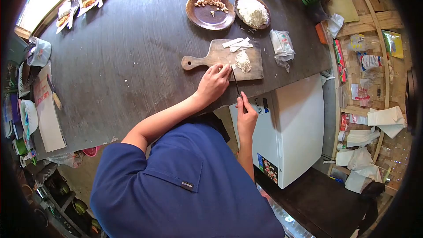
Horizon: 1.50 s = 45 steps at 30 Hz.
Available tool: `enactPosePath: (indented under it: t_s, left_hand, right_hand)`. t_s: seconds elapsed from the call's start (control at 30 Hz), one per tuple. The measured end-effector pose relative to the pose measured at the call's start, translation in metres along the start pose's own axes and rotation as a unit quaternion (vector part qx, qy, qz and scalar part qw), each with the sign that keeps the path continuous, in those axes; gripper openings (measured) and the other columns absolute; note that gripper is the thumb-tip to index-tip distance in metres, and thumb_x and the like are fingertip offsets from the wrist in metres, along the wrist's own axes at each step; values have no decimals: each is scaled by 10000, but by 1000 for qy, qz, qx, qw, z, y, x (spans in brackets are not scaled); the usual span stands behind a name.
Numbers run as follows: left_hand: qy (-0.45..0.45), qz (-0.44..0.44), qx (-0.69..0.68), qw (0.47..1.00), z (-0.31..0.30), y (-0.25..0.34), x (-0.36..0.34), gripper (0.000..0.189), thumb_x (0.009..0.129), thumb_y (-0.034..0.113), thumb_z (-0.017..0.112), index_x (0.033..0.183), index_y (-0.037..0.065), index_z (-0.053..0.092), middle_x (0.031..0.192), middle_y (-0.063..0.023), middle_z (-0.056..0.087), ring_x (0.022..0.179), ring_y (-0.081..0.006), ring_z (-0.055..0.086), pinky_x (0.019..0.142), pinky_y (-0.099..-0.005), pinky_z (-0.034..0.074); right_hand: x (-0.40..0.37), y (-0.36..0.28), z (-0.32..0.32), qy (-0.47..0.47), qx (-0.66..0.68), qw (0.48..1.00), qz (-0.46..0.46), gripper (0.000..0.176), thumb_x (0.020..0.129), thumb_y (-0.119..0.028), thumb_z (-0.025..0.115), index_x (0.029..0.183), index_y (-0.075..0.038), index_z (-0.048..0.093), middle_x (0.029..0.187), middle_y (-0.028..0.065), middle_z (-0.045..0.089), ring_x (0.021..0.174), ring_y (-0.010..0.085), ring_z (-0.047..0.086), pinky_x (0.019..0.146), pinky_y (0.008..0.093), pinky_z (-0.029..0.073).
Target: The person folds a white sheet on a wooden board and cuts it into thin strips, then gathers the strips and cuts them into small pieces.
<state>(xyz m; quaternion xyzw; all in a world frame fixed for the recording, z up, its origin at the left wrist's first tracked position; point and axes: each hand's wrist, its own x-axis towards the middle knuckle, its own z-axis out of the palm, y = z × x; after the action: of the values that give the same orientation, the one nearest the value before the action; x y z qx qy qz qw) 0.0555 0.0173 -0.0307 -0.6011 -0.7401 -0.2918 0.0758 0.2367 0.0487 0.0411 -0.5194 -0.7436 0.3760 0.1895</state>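
My right hand (247, 113) is closed round the dark handle of a knife (234, 78), its narrow blade pointing away across the cutting board (213, 56). My left hand (214, 82) presses on the board beside the blade, fingers bent and drawn together at the tips. Whatever lies under those fingertips is mostly hidden. To the right of the blade sits a small heap of finely cut white shreds (243, 61). Several flat white strips (238, 44) lie at the board's far edge. The board is wooden, with its holed handle to the left.
Beyond the board stand a brown plate (209, 20) with small pale-brown pieces and a bowl (238, 10) heaped with white shreds. A plastic packet (282, 46) lies right. Two filled dishes with cutlery rest far left. A white refrigerator (302, 128) stands below the table's edge (304, 77).
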Motion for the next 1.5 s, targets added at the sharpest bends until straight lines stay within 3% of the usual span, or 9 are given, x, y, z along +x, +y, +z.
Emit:
enactPosePath:
  t_s: [0.43,0.5,0.7,0.77,1.07,1.13,1.17,1.23,1.5]
  left_hand:
    - [-1,-7,-11,1000,2,1,-3,508,895,192,702,1351,-29,668,1368,-102,622,1258,-280,560,1113,-400,467]
    - [5,-4,-7,1000,2,2,-3,506,900,188,699,1351,-38,665,1371,-112,622,1261,-285,561,1119,-400,466]
    - [4,-3,-4,1000,2,4,-4,509,910,182,691,1360,-53,656,1390,-140,624,1277,-296,565,1125,-403,466]
    - [-5,-11,-12,1000,4,2,-4,522,905,178,696,1372,-49,647,1390,-149,624,1276,-302,571,1123,-409,471]
    - [3,-14,-24,1000,3,1,-5,551,902,166,707,1405,-44,622,1369,-147,617,1294,-305,561,1125,-402,472]
    - [0,-13,-24,1000,4,3,-7,551,902,170,706,1402,-47,625,1374,-145,619,1294,-303,562,1127,-399,472]
    - [1,-12,-21,1000,4,1,-5,551,903,174,705,1400,-50,628,1379,-143,622,1294,-300,564,1128,-397,472]
    - [4,-9,-15,1000,5,-1,-4,545,904,176,702,1394,-52,634,1385,-141,624,1292,-297,567,1128,-395,474]
    - [6,-2,-1,1000,3,2,-7,521,910,177,691,1372,-61,648,1375,-141,641,1288,-290,578,1125,-388,479]
  right_hand:
    - [6,6,6,3,15,999,-31,325,1065,-218,684,1332,-41,738,1141,252,774,1045,336,779,891,390,577]
    - [0,17,10,33,2,998,-61,366,1076,-270,685,1381,-72,728,838,101,725,790,121,660,761,313,534]
    - [15,16,19,39,-13,996,-74,356,1072,-265,689,1370,-74,733,830,132,734,769,132,660,746,322,536]
    - [19,6,17,26,9,999,-47,324,1056,-239,692,1314,-51,749,1098,259,766,1009,387,758,873,415,567]
    - [11,13,22,55,8,995,-84,309,1052,-242,698,1298,-67,763,990,236,761,864,385,743,784,427,565]
    - [18,6,20,19,-12,998,-55,354,1066,-230,691,1365,-42,722,1081,201,799,864,154,737,798,320,568]
    - [17,5,19,20,-10,998,-57,354,1066,-230,691,1365,-42,722,1081,201,799,864,154,737,798,320,568]
    - [12,5,17,38,20,998,-53,308,1049,-239,700,1297,-68,764,972,236,755,855,384,739,785,434,561]
    - [14,10,23,45,13,995,-84,315,1052,-239,696,1305,-62,759,1008,239,761,890,377,750,798,423,563]
